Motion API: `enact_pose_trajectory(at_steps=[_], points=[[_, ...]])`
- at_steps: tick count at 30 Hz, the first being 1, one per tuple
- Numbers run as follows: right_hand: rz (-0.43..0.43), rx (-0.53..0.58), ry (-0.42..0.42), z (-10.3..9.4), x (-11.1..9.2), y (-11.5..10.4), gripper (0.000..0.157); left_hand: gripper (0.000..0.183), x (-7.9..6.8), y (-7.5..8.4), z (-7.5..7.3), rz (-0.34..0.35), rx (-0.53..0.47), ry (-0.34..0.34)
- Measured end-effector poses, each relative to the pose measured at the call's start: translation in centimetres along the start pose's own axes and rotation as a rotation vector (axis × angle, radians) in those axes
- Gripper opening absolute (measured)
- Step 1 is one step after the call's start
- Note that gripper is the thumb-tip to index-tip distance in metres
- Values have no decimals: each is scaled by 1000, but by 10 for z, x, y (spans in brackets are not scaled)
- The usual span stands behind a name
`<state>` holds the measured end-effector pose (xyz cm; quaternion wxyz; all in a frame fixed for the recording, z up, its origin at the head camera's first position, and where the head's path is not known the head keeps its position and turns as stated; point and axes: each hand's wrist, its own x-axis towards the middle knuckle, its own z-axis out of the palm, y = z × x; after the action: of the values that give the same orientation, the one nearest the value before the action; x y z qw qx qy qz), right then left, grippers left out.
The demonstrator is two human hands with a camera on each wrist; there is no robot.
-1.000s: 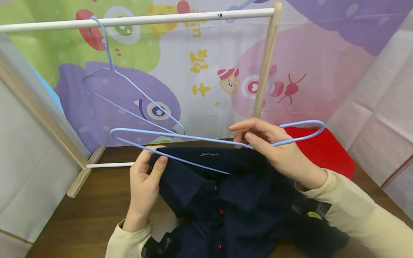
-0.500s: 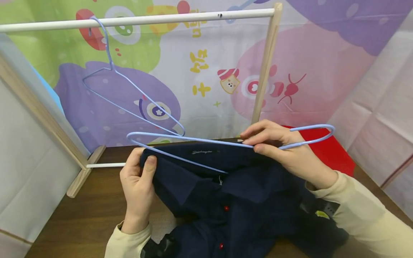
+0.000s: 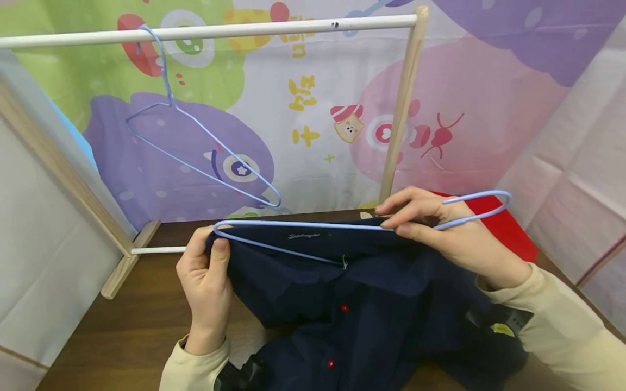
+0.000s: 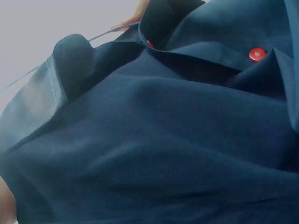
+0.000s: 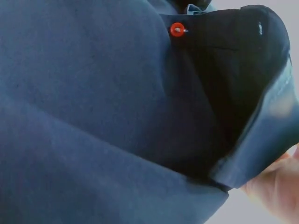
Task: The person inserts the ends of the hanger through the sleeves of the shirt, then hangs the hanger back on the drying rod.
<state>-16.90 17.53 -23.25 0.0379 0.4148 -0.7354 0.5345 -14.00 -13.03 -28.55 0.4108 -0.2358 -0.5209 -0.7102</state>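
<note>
A navy shirt with red buttons lies spread in front of me in the head view. My left hand pinches the left side of its neck opening between thumb and fingers. A light blue hanger lies partly within that opening, its left end beside my left thumb and fingers. With my right hand I pinch the hanger near its hook, which points right. Part of the hanger's right side is hidden by the shirt. Dark cloth fills most of both wrist views, with a red button in the left one.
A second light blue hanger hangs from the white rail of a wooden rack, behind and above. Red cloth lies on the brown table behind my right hand. A printed cartoon curtain covers the back.
The hanger has shifted right and lowered into the neck opening. My right hand has moved right and its fingers have closed on the hanger. My left hand has drawn the collar leftward.
</note>
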Motion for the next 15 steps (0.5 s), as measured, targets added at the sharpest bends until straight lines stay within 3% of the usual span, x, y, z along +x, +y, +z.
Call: enact_pose_trajectory(at_steps=[6,10,15], points=[[-6,-47,-38,-6,-3,0,26,21,-1,-3,3,53,-71,-2],[10,-68,-25,-6,-4,1,25,23,0,-3,3,52,-98,-26],[-10,-152,-56,-4,-4,0,29,24,1,-2,0,65,5,-107]])
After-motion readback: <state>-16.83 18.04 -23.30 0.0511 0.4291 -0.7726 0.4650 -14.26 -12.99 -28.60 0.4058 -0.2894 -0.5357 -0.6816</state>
